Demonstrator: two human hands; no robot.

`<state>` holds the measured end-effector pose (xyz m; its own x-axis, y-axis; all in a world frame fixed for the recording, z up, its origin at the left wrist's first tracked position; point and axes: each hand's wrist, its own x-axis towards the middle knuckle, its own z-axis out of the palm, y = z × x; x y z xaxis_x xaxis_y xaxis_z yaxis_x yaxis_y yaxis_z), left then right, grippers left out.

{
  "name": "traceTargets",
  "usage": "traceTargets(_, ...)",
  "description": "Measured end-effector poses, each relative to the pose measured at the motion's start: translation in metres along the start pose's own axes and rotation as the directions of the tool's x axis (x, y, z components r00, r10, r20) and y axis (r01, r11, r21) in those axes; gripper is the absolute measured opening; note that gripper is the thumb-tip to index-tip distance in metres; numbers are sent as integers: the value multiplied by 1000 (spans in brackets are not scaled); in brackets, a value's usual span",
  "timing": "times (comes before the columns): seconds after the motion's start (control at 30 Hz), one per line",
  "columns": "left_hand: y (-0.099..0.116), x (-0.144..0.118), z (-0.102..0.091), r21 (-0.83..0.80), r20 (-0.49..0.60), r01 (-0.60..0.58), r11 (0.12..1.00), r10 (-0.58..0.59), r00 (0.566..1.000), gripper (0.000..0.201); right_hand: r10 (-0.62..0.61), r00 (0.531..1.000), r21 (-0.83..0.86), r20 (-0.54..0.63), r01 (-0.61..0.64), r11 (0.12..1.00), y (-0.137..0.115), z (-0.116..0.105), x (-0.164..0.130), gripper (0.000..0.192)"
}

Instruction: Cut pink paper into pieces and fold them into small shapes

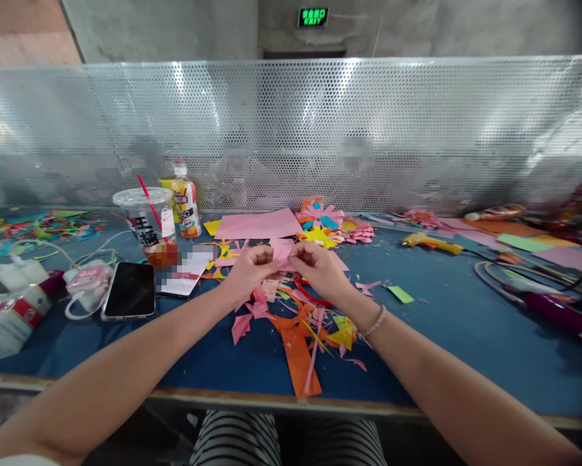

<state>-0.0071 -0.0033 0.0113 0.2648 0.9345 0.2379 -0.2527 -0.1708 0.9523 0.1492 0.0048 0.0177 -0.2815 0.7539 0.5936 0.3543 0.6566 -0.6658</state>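
My left hand [249, 268] and my right hand [320, 266] meet over the middle of the blue table [465, 336]. Together they pinch a small piece of pink paper [281, 252] between their fingertips. Below the hands lies a heap of paper scraps [295, 323] in pink, orange and yellow, with a long orange strip [299, 359] reaching toward the front edge. Red-handled scissors [307, 292] lie partly hidden under my right hand. A larger pink sheet [257, 225] lies flat just behind the hands.
A phone [129, 289], a lidded plastic cup with a red straw [147, 220] and a drink bottle [185, 208] stand at the left. Finished paper flowers [329, 223] lie behind. A yellow glue gun [431, 243], coloured sheets and cables sit right. A perforated metal screen [291, 129] backs the table.
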Motion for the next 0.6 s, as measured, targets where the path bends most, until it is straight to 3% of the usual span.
traceTargets(0.1,-1,1,-1,73,-8,-1,997,2,1000,23,20,1000,74,24,-22,997,1,0,0,4)
traceTargets(0.23,-6,4,-5,38,-3,-7,999,7,1000,19,13,999,164,47,-21,986,0,-1,-1,3)
traceTargets(0.6,-9,6,-7,64,13,-51,997,50,999,19,60,995,151,82,-72,986,1,-2,0,3)
